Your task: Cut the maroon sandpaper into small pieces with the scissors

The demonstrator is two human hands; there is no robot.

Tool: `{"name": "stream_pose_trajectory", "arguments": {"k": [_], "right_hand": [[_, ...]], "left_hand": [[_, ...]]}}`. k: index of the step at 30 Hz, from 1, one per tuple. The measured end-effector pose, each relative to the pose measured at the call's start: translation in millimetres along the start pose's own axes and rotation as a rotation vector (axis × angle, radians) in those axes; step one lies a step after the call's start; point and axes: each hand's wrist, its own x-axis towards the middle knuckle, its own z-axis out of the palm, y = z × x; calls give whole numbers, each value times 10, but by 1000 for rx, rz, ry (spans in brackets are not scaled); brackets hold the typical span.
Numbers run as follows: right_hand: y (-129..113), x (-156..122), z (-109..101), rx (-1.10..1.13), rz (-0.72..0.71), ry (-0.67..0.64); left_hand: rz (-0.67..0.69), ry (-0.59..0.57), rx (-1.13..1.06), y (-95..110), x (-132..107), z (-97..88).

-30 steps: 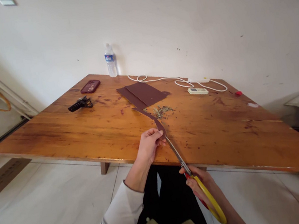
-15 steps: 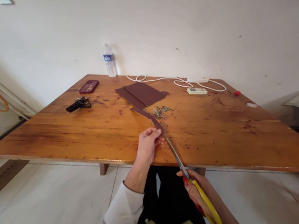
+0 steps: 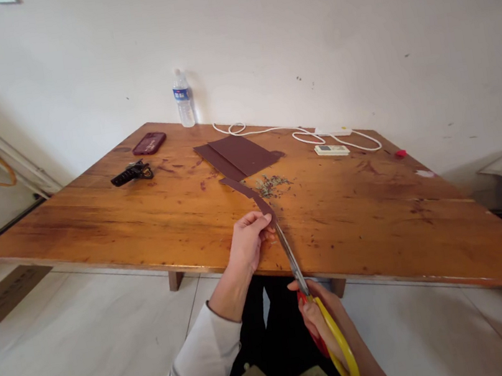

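Observation:
Between its thumb and fingers, my left hand (image 3: 250,238) pinches a narrow dark-brown strip (image 3: 242,190), perhaps sandpaper or card, which stretches away over the table. My right hand (image 3: 321,312) is wrapped round the handles of a pair of scissors (image 3: 293,263), one yellow and one red. The blade tips meet the strip's near end beside my left fingertips. Just beyond the strip lie larger brown sheets (image 3: 243,154), one overlapping the other. A small heap of loose dark and pale bits (image 3: 272,185) is scattered to the strip's right.
On the wooden table (image 3: 144,229) a water bottle (image 3: 183,100) stands against the wall. A phone (image 3: 149,143) and a black strap-like item (image 3: 130,173) lie at the left. A white cable (image 3: 270,130), a white remote (image 3: 331,150) and a red scrap (image 3: 401,154) are at the back right.
My right hand and the scissors have shifted slightly up and left, with the handles closer to the table edge. My left hand keeps its pinch on the strip, almost unmoved.

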Motion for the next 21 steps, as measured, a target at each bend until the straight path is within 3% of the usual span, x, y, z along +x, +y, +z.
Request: {"name": "stream_pose_trajectory", "arguments": {"k": [7, 21], "right_hand": [[-75, -8, 108, 150, 102, 6], [-46, 10, 63, 48, 36, -34]], "left_hand": [[10, -14, 6, 0, -5, 1], [9, -12, -17, 3, -4, -3]]}}
